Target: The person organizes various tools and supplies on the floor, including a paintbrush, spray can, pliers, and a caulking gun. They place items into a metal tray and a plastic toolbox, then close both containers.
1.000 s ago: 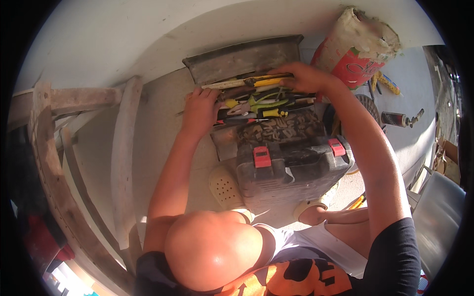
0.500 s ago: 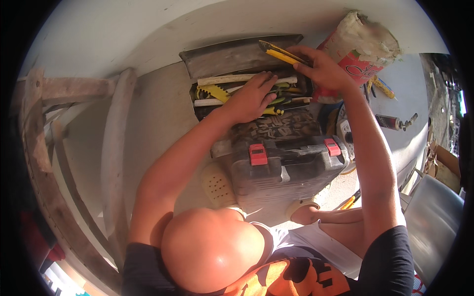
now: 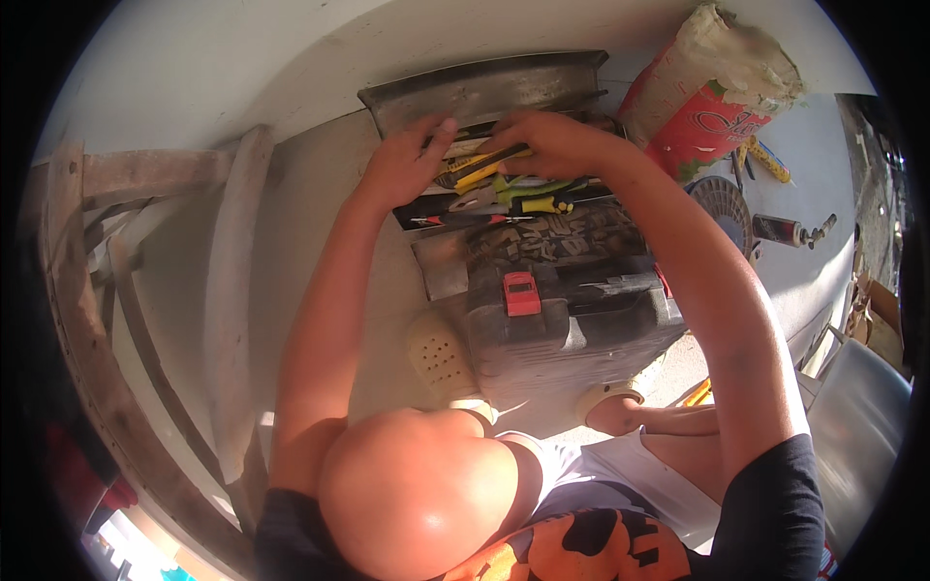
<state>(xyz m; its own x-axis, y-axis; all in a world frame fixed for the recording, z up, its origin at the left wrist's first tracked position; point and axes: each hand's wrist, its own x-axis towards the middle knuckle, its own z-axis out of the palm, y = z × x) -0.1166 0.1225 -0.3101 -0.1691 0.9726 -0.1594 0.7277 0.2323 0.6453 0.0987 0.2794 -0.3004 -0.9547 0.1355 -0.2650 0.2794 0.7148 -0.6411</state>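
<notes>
A yellow-and-black utility knife (image 3: 481, 171) is pinched in my right hand (image 3: 554, 145), low over an open metal toolbox (image 3: 402, 215). My left hand (image 3: 402, 167) is at the box's left end, its fingers apart near the inner edge. Pliers with green handles (image 3: 518, 184) and a yellow-and-black screwdriver handle (image 3: 544, 205) lie among several other tools. Along the front side lies a thin black tool with red parts (image 3: 472, 221). The raised lid (image 3: 484, 94) leans back toward the wall. My right hand and forearm hide part of the box's right half.
A black tool case (image 3: 572, 339) with red latches stands between my feet and the toolbox. Behind it on the right is a torn red-and-white sack (image 3: 712, 107). A round grille (image 3: 722, 208) and a canister with a nozzle (image 3: 780, 230) lie further right. A wooden frame (image 3: 228, 300) stands left.
The utility knife has come down and left in my right hand, from above the box to its contents. My left hand has slid from the middle of the tools to the left end.
</notes>
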